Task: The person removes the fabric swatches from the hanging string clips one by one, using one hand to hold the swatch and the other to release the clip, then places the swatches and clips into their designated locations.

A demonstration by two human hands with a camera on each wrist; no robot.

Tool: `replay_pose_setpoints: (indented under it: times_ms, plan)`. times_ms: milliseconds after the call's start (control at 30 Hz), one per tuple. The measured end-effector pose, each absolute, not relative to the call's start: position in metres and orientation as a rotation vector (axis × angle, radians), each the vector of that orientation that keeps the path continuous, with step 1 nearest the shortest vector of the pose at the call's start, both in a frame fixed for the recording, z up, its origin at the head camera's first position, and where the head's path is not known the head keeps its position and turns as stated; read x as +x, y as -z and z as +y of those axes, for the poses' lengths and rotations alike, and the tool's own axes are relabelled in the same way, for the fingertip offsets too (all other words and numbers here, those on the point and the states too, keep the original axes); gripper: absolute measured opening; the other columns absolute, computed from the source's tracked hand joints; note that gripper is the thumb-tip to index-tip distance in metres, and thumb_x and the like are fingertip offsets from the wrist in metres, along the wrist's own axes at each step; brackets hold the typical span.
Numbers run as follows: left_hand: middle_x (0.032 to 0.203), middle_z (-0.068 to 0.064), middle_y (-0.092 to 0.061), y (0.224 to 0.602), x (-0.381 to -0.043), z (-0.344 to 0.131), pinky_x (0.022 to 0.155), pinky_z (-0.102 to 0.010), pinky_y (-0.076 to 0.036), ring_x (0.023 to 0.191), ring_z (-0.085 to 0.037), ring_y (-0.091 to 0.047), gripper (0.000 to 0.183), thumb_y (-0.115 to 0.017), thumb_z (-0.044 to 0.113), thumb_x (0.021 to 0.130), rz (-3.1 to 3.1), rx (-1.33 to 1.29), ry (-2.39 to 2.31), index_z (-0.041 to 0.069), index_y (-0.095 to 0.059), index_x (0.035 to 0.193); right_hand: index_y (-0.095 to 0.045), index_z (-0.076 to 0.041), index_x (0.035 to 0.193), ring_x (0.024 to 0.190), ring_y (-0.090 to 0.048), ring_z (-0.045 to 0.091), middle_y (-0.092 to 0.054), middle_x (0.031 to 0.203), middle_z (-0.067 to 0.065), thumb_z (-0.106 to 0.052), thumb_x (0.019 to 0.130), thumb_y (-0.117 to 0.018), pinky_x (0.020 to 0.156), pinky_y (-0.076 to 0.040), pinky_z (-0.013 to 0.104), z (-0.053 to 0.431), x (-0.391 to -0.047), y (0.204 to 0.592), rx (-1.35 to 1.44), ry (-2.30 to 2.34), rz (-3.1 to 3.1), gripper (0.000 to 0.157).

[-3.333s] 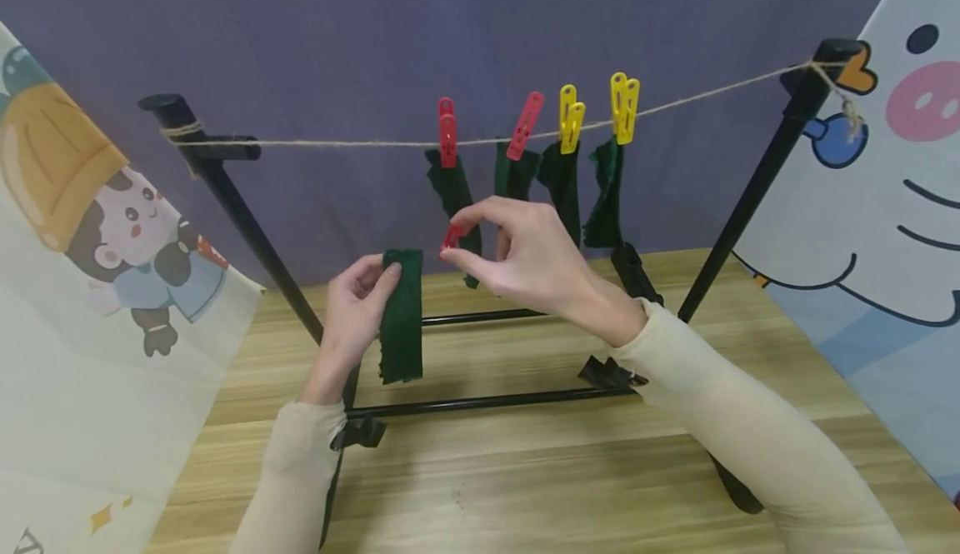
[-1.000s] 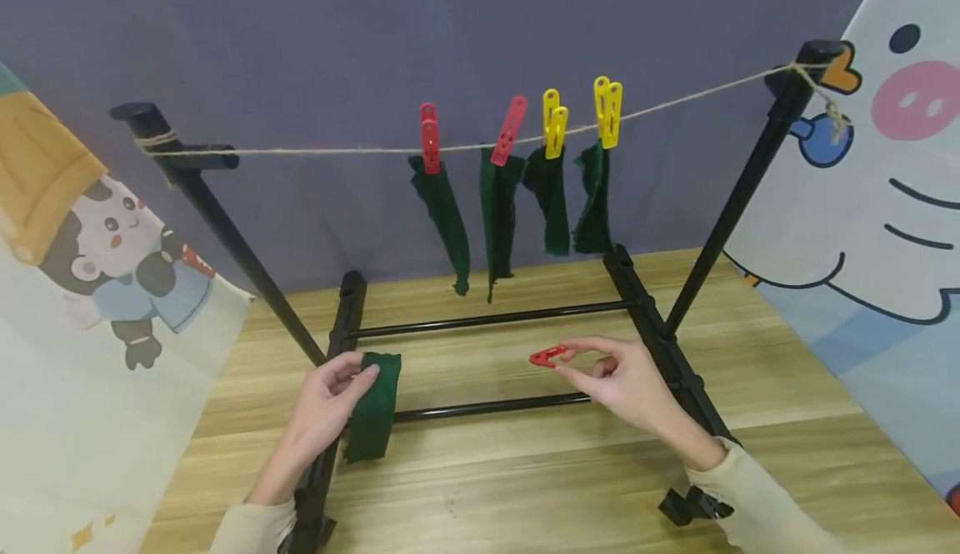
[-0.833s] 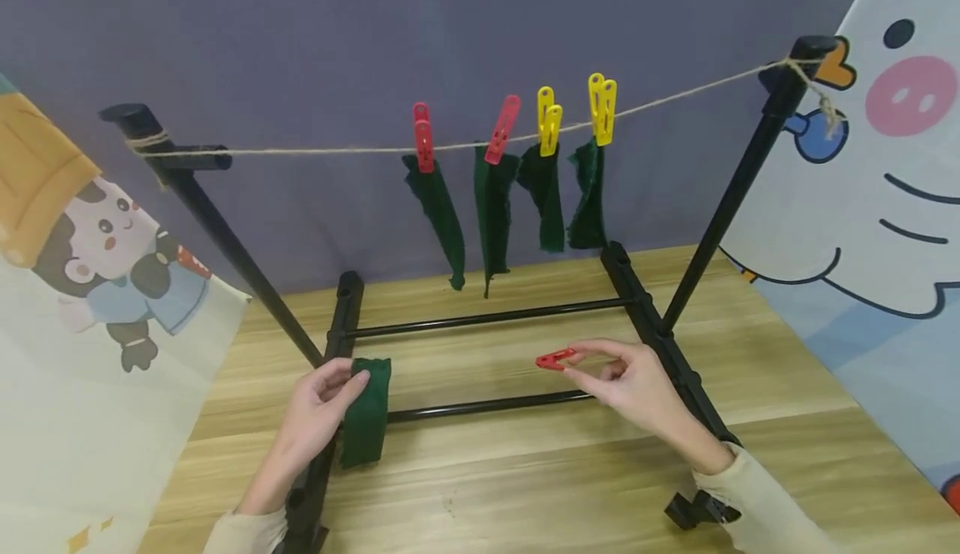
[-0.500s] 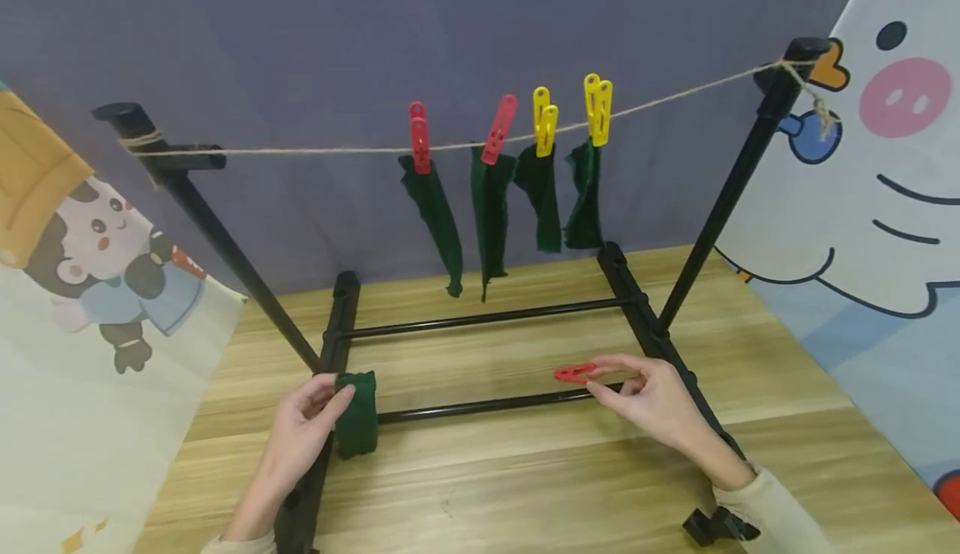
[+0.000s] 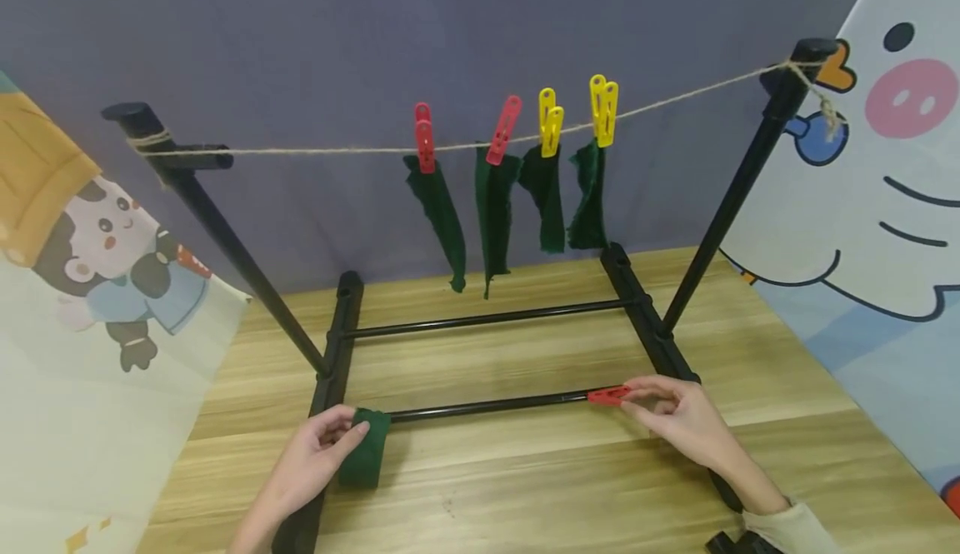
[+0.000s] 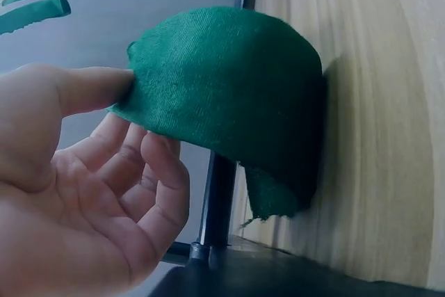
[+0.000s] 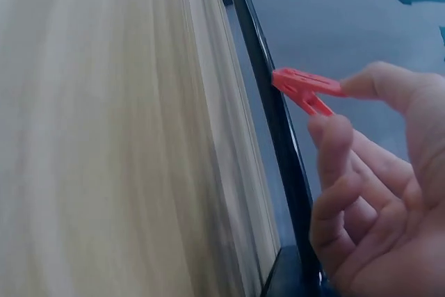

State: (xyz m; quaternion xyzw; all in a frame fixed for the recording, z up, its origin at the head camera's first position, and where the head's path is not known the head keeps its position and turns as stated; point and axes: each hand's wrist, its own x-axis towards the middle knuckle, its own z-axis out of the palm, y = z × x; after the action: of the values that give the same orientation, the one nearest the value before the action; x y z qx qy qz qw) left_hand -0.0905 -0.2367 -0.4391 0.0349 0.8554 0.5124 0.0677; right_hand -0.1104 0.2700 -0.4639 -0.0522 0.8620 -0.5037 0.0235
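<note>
Pinches w/ L hand the upper end of a green cloth strip, in front of the L end of the near rod. Grasps w/ R hand the handles of a small red peg, at the R end of the near rod; cannot tell if touching it. As for handling of strip: prob. v. light, soft and limp, not slippery nor easy to damage, but apt to curl; best to take near the top edge, w/ the rest left free. As for peg: prob. light too, stiff and springy, a bit smooth; best to squeeze at handle tips, away from the mouth. About look of strip: plain green, finely ribbed, bent in a soft curve, w/ frayed lower end in L wrist view. About look of peg: bright red, slotted, arms spread like a V.
</note>
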Motion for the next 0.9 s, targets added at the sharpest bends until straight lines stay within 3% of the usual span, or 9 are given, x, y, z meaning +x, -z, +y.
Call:
replay_pose_setpoints:
  times_ms: [133, 333, 600, 900]
  plan:
    - [0.086, -0.004, -0.062, 0.444, -0.090, -0.238, 0.061, -0.027, -0.049, 0.072, -0.017, -0.058, 0.020, -0.065, 0.027, 0.093, 2.595, 0.081, -1.496, 0.010, -0.065, 0.103, -0.067, -0.017, 0.113, 0.044, -0.052, 0.018, -0.070, 0.098, 0.000, -0.032, 0.082, -0.077, 0.038, -0.040, 0.029, 0.275, -0.107, 0.467, -0.186, 1.511, 2.638, 0.036]
    - [0.096, -0.002, -0.065, 0.455, -0.088, -0.236, 0.067, -0.025, -0.053, 0.084, -0.014, -0.064, 0.036, -0.067, 0.029, 0.091, 2.642, 0.098, -1.343, 0.004, -0.062, 0.116, -0.067, -0.020, 0.110, 0.044, -0.043, 0.006, -0.070, 0.093, -0.007, -0.034, 0.081, -0.078, 0.039, -0.038, 0.024, 0.274, -0.105, 0.470, -0.329, 1.346, 2.684, 0.034]
    - [0.092, 0.005, -0.066, 0.465, -0.090, -0.226, 0.063, -0.021, -0.050, 0.074, -0.003, -0.062, 0.022, -0.071, 0.013, 0.087, 2.789, 0.255, -1.060, 0.014, -0.067, 0.108, -0.068, -0.023, 0.105, 0.047, -0.049, 0.006, -0.068, 0.085, -0.014, -0.037, 0.081, -0.077, 0.042, -0.039, 0.024, 0.273, -0.102, 0.475, -0.406, 1.136, 2.721, 0.029]
    - [0.088, 0.009, -0.064, 0.468, -0.091, -0.220, 0.061, -0.019, -0.049, 0.071, -0.001, -0.059, 0.022, -0.072, 0.013, 0.085, 2.825, 0.296, -0.929, 0.015, -0.067, 0.106, -0.069, -0.022, 0.103, 0.046, -0.049, 0.003, -0.062, 0.075, -0.015, -0.036, 0.081, -0.077, 0.043, -0.040, 0.023, 0.271, -0.104, 0.478, -0.472, 1.012, 2.743, 0.027]
